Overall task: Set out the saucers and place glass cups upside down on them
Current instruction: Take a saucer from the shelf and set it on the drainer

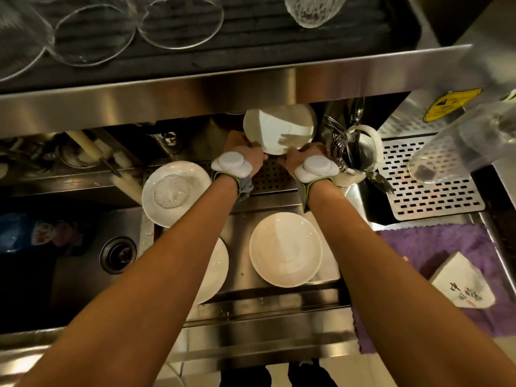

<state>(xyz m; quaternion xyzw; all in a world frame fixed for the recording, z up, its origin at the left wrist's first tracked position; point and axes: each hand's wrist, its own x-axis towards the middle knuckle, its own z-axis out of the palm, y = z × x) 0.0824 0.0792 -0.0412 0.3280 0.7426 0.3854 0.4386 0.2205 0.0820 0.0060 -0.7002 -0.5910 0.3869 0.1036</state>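
Head view, the sole view. My left hand [245,160] and right hand [300,160] both grip the near rim of a white round ceramic saucer [279,129], fingers curled on it; it is held tilted in the air just under the steel shelf edge; whether it is one piece or two stacked, I cannot tell.

On the stainless steel desk [279,303] below:
- a second white saucer [284,250] lies bare between my forearms;
- a third white saucer [219,266] is partly hidden by my left forearm, with no cup on the part that shows;
- a far-left white saucer [195,174] carries a ribbed clear glass cup [170,192], seemingly mouth down.

More clear glass cups [92,34] sit on the dark ribbed mat [279,37] of the upper shelf; a white cutlery holder [360,152] stands just beside my right hand.

Judgement: the step in hand is setting out saucers; one pairing looks complete, and two saucers await cups. The next move calls for lowering the held saucer flat onto a free patch of desk, clear of neighbouring rims and the cutlery holder; then reaching up for a cup and inverting it.
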